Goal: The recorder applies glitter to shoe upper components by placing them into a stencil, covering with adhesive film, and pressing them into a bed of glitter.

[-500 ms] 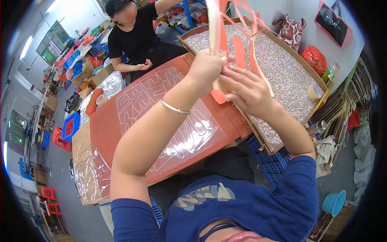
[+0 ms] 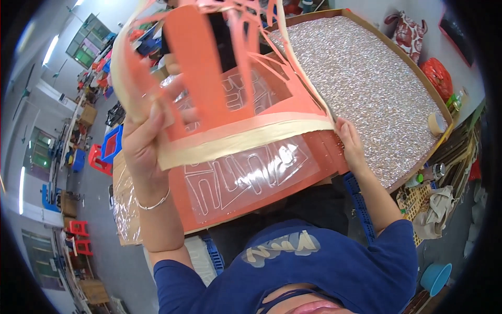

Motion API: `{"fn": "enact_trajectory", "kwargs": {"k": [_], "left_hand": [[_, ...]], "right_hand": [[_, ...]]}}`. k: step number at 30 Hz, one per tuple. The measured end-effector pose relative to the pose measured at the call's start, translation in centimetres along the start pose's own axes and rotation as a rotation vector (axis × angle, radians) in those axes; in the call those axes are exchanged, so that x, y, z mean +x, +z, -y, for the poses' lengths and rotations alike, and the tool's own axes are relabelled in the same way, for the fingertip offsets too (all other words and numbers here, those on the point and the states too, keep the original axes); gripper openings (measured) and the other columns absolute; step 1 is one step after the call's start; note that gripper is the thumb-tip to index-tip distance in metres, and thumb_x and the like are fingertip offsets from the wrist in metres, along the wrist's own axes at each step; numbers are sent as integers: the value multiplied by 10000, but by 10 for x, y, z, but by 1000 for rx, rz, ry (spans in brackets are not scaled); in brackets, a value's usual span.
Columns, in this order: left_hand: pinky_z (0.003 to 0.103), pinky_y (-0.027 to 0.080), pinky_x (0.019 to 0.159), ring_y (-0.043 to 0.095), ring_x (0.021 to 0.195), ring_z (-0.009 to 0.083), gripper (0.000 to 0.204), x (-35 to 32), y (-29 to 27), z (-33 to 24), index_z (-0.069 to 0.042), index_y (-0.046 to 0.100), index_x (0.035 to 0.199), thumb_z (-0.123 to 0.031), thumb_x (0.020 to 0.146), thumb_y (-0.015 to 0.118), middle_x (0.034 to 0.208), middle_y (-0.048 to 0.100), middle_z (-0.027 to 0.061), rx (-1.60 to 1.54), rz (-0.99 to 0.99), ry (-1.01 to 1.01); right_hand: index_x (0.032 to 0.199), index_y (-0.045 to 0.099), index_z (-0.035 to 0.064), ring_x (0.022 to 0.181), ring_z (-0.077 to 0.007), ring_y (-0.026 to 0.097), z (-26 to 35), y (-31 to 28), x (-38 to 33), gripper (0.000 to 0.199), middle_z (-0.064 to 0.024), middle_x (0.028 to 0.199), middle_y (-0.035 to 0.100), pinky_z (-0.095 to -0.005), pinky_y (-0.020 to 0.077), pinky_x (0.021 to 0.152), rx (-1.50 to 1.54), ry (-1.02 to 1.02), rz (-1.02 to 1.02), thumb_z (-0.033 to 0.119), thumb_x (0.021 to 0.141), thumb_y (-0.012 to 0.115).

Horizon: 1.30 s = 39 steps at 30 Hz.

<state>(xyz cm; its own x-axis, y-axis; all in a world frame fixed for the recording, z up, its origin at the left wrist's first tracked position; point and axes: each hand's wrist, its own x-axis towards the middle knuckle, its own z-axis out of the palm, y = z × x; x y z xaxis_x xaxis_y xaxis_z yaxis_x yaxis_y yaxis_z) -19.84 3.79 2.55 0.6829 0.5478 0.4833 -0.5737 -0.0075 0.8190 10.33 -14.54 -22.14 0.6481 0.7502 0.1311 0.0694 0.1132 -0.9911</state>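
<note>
Coral sheet between left grip and right grip, both tight on its edges

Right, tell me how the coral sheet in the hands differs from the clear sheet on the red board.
The coral sheet is raised in the left hand and right hand; the clear sheet lies on the red board.
The coral sheet is opaque with open cut-outs; the clear sheet is see-through with outlined shapes.
The coral sheet has cream edging; the clear sheet shows none.
Both carry long, narrow shapes.
</note>
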Motion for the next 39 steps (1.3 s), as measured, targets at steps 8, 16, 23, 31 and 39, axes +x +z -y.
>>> {"fn": "enact_trajectory", "kwargs": {"k": [8, 16, 23, 31, 39], "left_hand": [[405, 427, 1005, 480, 1238, 251, 524, -117, -74, 12, -71, 287, 1443, -13, 941, 424, 1379, 459, 167, -544, -391, 68], [369, 506, 897, 549, 1140, 216, 431, -197, -134, 13, 41, 395, 1347, -8, 924, 461, 1322, 506, 164, -511, -301, 277], [293, 511, 728, 554, 895, 143, 544, -173, -99, 4, -50, 296, 1430, -12, 916, 468, 1341, 508, 82, -1354, -234, 363], [409, 506, 911, 548, 1138, 257, 444, -251, -141, 22, -7, 393, 1356, -86, 933, 500, 1339, 484, 162, -279, -776, -69], [315, 531, 738, 630, 842, 186, 301, -315, -164, 103, 38, 540, 1164, -123, 914, 582, 991, 654, 121, 320, -1026, -661]], "right_hand": [[1308, 369, -27, 1088, -283, 548, -22, 93, -36, 592, -202, 1242, 488, -404, 469, 928, 649, 573, 243, 454, 968, 436], [1230, 435, -5, 1002, -267, 603, -34, 165, -67, 465, -175, 1155, 567, -388, 491, 885, 538, 731, 560, 395, 1003, 366], [1267, 464, -1, 990, -237, 607, -11, 200, -71, 437, -144, 1107, 606, -373, 495, 879, 847, 904, 688, 333, 991, 410], [1012, 610, 4, 615, -92, 553, 23, 118, -5, 209, -36, 776, 597, -241, 462, 551, 365, 53, -2, 187, 956, 524], [1265, 531, -5, 548, -42, 490, -24, 77, -32, 331, -40, 768, 601, -192, 417, 426, -165, 164, 105, 89, 950, 489]]}}
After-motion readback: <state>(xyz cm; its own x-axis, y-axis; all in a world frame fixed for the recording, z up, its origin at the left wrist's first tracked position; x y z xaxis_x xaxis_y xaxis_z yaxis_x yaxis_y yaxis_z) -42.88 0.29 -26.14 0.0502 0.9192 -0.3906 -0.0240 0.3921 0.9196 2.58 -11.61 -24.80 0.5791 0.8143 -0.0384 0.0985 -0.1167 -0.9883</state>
